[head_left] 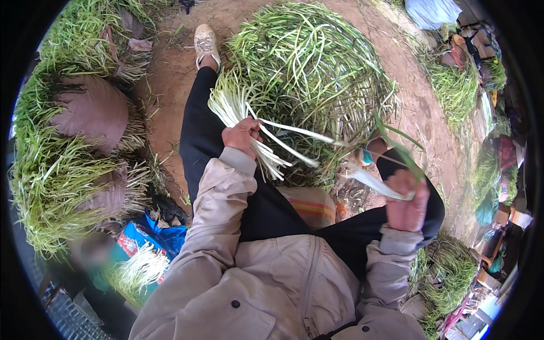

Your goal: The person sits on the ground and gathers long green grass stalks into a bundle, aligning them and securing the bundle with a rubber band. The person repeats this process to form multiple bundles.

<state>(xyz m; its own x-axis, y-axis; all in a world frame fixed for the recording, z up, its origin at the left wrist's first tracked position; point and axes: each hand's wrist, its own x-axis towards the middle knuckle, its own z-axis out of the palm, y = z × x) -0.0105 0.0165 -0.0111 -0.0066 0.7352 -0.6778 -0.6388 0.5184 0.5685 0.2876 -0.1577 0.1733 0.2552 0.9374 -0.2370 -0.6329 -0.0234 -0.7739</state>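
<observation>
My left hand [242,136] is closed around a bunch of white, onion-like stalks [228,105] over my left leg. The cut-looking white ends fan out beyond the fist, and two longer stems stick out to the right. My right hand [407,204], smeared by motion, is over my bent right knee with its fingers closed on a pale stalk [368,179]. Blurred green leaf [409,156] rises beside these fingers. Between and beyond my legs lies a big heap of green, white-stemmed leafy stalks [309,54].
At left lie several large bundles of greens, some wrapped in brownish cloth [93,113]. A blue bag [148,232] and a pile of white stalks [141,266] are near my left elbow. A striped sack [306,207] lies between my thighs. More greens [450,85] line the right.
</observation>
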